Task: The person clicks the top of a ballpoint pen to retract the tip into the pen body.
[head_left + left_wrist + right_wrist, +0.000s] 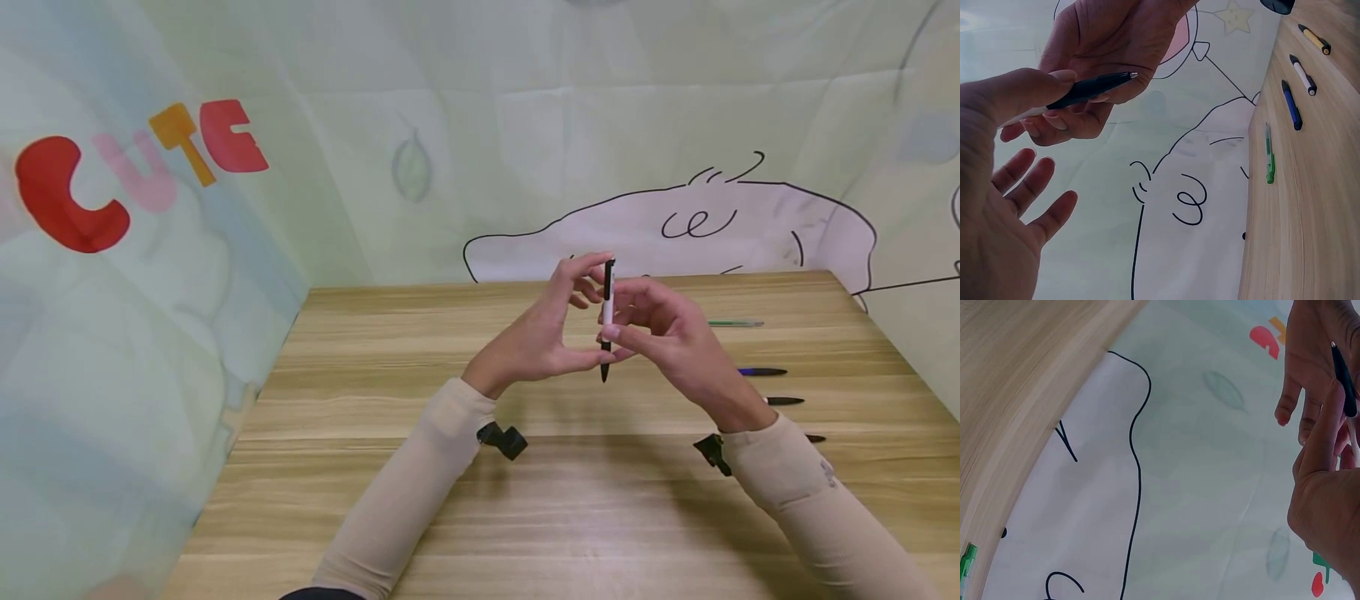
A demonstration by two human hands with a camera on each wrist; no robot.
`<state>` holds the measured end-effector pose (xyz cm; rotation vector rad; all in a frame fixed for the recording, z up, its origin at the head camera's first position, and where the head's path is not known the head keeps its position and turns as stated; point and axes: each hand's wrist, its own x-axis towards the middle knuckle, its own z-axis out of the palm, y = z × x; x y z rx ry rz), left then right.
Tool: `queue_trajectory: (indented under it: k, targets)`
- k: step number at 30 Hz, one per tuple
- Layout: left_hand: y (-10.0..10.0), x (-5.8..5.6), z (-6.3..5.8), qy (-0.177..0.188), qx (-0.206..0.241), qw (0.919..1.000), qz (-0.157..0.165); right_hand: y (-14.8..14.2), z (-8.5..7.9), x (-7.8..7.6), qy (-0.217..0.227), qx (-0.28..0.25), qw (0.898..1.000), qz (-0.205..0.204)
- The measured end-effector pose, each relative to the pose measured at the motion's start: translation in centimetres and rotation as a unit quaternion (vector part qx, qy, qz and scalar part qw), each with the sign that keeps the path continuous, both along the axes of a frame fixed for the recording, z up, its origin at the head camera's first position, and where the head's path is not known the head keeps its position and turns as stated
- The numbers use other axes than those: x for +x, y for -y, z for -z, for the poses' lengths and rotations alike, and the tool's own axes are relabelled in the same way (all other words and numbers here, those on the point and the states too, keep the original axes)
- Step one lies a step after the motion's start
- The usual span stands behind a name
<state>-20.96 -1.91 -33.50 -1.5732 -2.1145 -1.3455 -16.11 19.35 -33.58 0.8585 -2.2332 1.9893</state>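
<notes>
1 black-and-white pen [608, 312] is pinched upright by the right hand [675, 337] above the table [360, 417] and touched by the spread left hand [542, 333]; 4 other pens [763, 372] are seen at right.

Both long beige sleeves [414, 483] carry small black wrist cameras [513, 443].

The held pen [608, 310] looks like smooth plastic with a shiny metal tip [1134, 75]; the green pen [1269, 153], translucent plastic. Softly glossy wood grain covers the desk [405, 508]. The backdrop [360, 167] resembles creased cloth; 2 sleeves [412, 475], matt fabric.
</notes>
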Motion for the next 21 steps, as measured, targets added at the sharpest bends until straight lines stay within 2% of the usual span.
queue_trajectory:
  k: [8,16,21]
  targets:
    - [-0.16,-0.12,-0.1,-0.007,-0.001,1.0,0.002,-0.06,-0.07,-0.08,-0.013,0.0,1.0,0.003]
    - [0.02,-0.18,-0.05,-0.039,-0.019,0.9989,-0.014,-0.07,-0.28,-0.25,-0.009,0.03,0.999,0.0]
    - [0.72,-0.21,-0.15,-0.035,-0.018,0.9991,-0.015,-0.14,-0.35,-0.31,0.001,0.043,0.999,-0.002]
